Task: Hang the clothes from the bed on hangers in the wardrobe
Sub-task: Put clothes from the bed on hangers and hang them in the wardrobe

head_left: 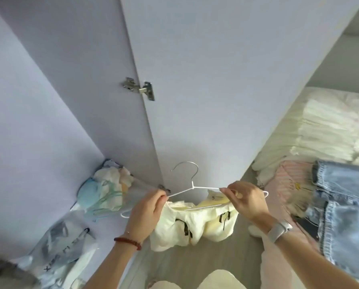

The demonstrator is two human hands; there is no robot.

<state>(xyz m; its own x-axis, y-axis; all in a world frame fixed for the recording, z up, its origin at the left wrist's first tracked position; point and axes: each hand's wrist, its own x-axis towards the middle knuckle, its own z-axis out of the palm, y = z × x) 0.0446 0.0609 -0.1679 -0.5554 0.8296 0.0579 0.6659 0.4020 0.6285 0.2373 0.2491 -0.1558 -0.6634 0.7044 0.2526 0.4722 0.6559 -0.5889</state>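
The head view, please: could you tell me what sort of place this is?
Most likely a bedroom. An open wardrobe door stands ahead, a bed with pale bedding carries folded jeans, and both hands hold a white hanger with a cream garment.

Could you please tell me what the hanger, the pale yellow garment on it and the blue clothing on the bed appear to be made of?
The hanger looks like thin wire with a white coating and a bare silvery metal hook. The pale yellow garment seems a light, soft woven fabric, judging by its limp crumpled folds. The blue clothing looks like faded denim, with frayed edges and stitched seams.
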